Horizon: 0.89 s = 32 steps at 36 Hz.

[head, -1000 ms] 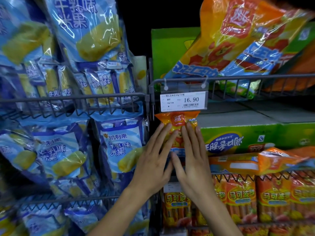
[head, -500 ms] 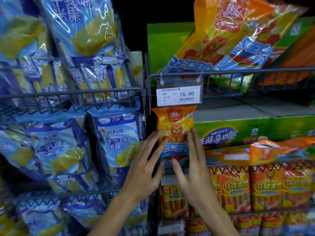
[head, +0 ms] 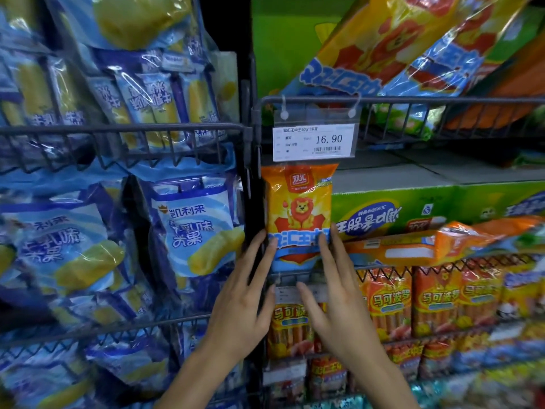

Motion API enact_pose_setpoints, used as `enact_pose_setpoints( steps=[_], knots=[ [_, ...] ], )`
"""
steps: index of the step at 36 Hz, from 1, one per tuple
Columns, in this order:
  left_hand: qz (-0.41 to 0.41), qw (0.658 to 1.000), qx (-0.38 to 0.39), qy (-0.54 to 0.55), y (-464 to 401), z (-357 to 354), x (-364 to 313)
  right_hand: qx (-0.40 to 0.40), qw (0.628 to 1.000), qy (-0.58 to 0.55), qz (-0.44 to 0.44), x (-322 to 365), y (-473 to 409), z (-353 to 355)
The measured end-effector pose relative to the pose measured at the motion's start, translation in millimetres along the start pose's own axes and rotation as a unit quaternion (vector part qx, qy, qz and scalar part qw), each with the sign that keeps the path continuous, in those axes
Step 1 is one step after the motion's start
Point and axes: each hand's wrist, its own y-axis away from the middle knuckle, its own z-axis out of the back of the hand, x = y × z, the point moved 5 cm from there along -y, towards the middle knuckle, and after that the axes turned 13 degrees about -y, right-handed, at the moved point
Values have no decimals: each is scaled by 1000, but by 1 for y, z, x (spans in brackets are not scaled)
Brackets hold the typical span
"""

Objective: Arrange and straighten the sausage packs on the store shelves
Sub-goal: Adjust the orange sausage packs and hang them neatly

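We see both hands with fingers straight and spread: the left hand (head: 239,308) and right hand (head: 339,302) touch fingertips to the lower edges of an upright orange sausage pack (head: 298,214), gripping nothing. It stands just below the price tag (head: 314,142). The wire basket (head: 124,143) at left holds blue snack bags (head: 191,228).

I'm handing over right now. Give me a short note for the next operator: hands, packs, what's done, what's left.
Left hand: open, straight fingertips on the lion pack's lower left edge.
Right hand: open, fingertips on its lower right edge.
Lion pack: upright under the price tag, at the left end of the wire shelf, no firm grip on it.
Done: this pack looks straight.
Left: the flat orange pack lying across the shelf, and the tilted big pack on the shelf above.
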Motion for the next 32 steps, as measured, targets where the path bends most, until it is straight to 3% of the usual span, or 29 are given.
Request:
enact_pose_setpoints(
  steps=[7, 10, 13, 18, 26, 32],
  knots=[
    [15, 999, -6, 29, 0, -6, -6, -39, 998, -42, -18, -7, 32, 33],
    [52, 997, -47, 38, 1, -8, -26, -112, 991, -72, -23, -16, 52, 57],
    [35, 995, -92, 12, 1, -8, -54, -177, 976, -113, -49, -29, 65, 80],
    [26, 995, -95, 3, -8, -14, -97, -211, 958, -166, -103, -59, 73, 115],
    [120, 988, -42, 86, -36, -34, -148, -144, 951, -241, -130, -90, 67, 147],
    [121, 987, -55, 90, -54, -43, -161, -101, 948, -276, -122, -93, 60, 143]
  ],
)
